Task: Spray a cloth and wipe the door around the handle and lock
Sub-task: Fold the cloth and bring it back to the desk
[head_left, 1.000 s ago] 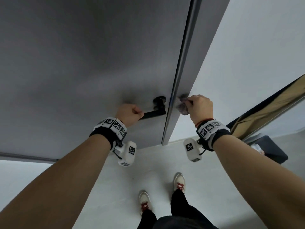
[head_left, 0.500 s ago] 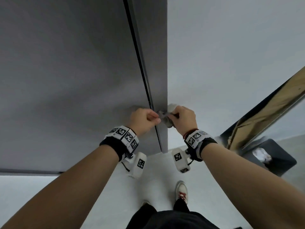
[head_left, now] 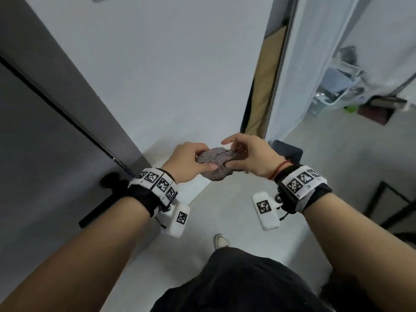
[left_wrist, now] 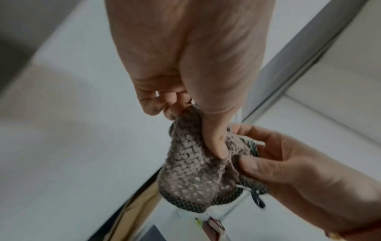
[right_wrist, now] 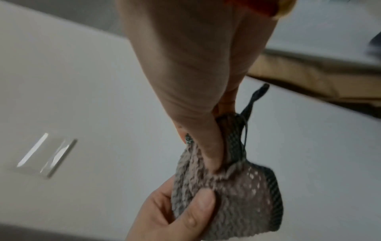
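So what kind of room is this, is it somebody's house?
Probably a home hallway or entry. There is a grey door with a black lever handle, plain white walls, and a cluttered rack of household things further along.

Soft, even indoor light fills all three views, with no hard shadows and a cool grey cast. The head view bends straight lines outward at its edges, and everything far beyond the fingers is smeared. Both wrist views are dim and slightly noisy. In the left wrist view the cloth at the fingertips is fairly sharp, while the background past it blurs. In the right wrist view two bright glints streak the wall left of the fingers.
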